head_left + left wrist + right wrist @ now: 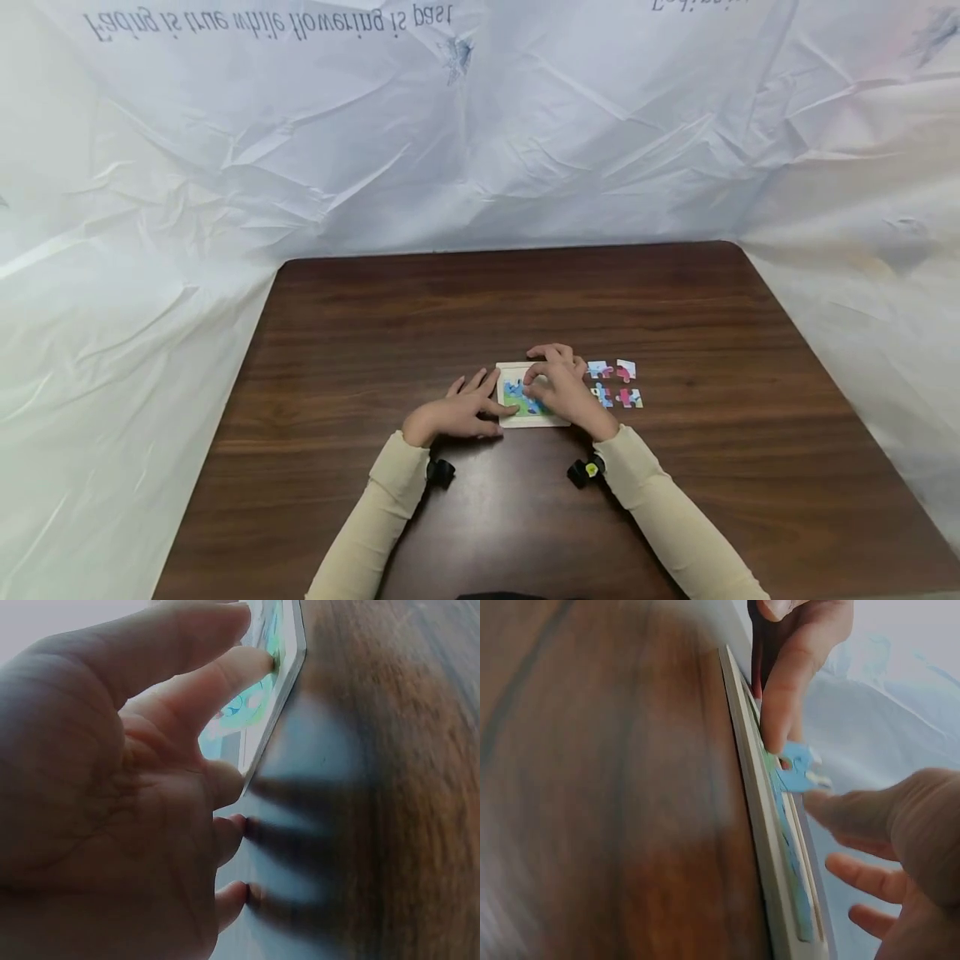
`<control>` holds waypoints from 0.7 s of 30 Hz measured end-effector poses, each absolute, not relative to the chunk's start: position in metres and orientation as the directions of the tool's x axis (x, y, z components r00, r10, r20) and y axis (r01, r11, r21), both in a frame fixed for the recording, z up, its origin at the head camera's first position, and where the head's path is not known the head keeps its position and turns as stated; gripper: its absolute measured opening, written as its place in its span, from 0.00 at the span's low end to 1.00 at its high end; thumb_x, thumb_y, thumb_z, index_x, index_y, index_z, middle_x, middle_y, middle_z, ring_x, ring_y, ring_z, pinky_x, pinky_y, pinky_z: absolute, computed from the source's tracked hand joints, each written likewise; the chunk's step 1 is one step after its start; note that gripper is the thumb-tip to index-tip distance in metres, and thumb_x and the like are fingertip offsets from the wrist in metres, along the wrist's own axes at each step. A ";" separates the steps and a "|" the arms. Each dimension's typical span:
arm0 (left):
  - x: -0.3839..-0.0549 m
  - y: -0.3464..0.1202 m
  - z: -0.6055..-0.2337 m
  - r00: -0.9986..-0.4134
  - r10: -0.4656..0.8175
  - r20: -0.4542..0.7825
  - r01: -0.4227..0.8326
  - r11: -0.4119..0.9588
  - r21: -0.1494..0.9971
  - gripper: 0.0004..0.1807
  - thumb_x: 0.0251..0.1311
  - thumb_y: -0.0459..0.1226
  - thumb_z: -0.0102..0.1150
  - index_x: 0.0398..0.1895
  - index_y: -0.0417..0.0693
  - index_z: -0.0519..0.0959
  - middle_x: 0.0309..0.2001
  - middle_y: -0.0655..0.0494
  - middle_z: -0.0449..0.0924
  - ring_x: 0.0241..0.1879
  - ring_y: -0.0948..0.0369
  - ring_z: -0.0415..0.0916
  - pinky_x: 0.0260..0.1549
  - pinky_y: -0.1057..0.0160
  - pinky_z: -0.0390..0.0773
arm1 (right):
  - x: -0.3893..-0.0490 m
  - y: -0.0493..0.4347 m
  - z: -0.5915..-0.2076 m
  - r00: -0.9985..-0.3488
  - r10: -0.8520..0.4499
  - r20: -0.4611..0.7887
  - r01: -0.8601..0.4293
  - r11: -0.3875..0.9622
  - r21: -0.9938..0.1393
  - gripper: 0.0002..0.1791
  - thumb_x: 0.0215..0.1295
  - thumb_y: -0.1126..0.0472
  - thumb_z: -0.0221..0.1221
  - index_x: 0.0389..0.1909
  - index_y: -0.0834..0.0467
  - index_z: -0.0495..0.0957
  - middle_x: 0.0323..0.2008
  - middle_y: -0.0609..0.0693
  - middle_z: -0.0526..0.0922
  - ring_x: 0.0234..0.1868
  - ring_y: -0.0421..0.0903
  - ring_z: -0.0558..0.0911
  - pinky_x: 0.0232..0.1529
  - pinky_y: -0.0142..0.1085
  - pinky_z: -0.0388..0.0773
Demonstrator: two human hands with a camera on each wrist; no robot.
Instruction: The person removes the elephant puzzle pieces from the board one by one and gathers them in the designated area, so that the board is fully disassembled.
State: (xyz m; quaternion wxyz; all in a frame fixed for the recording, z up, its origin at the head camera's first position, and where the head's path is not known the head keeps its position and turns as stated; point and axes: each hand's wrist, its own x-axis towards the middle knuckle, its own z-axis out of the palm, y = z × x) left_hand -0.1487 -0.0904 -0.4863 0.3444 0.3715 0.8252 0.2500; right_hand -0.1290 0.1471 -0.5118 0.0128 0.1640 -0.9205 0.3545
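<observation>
A jigsaw puzzle tray (535, 422) with a pale frame lies on the table, partly filled with a blue and green picture. My left hand (467, 414) rests at its left side with fingers spread; one finger presses on the picture, while others touch the table beside the frame. Over the tray's right part, my right hand (564, 390) pinches a light blue puzzle piece (796, 771) between thumb and index finger. In the right wrist view that piece stands tilted up from the picture, close to a left fingertip. My right hand hides the tray's upper right part from above.
Several loose puzzle pieces (626, 397) in pink, blue and white lie right of the tray, some partly behind my right hand. The dark wooden table (375, 333) is bordered by a white printed sheet (375, 167) at the back and sides.
</observation>
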 end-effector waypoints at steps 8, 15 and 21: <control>-0.151 -0.089 -0.485 -0.497 0.774 -0.392 0.441 0.614 0.654 0.24 0.75 0.46 0.54 0.72 0.57 0.73 0.81 0.45 0.28 0.79 0.48 0.23 0.73 0.40 0.29 | -0.130 0.148 -0.506 -0.938 -0.337 0.078 -0.279 0.601 -0.749 0.11 0.71 0.66 0.62 0.26 0.54 0.79 0.59 0.62 0.73 0.65 0.66 0.59 0.60 0.72 0.39; -0.150 -0.089 -0.486 -0.502 0.772 -0.391 0.444 0.618 0.649 0.24 0.75 0.46 0.55 0.71 0.58 0.73 0.81 0.45 0.29 0.79 0.48 0.24 0.73 0.41 0.30 | -0.126 0.168 -0.501 -0.962 -0.258 0.089 -0.235 0.616 -0.752 0.10 0.71 0.67 0.61 0.27 0.58 0.79 0.58 0.65 0.75 0.65 0.67 0.59 0.59 0.71 0.45; -0.149 -0.089 -0.486 -0.513 0.766 -0.387 0.441 0.622 0.647 0.24 0.74 0.45 0.56 0.71 0.58 0.74 0.81 0.45 0.29 0.79 0.48 0.24 0.73 0.42 0.31 | -0.118 0.204 -0.494 -0.972 -0.222 0.082 -0.207 0.629 -0.749 0.09 0.71 0.67 0.59 0.28 0.59 0.79 0.58 0.67 0.74 0.65 0.69 0.58 0.56 0.67 0.51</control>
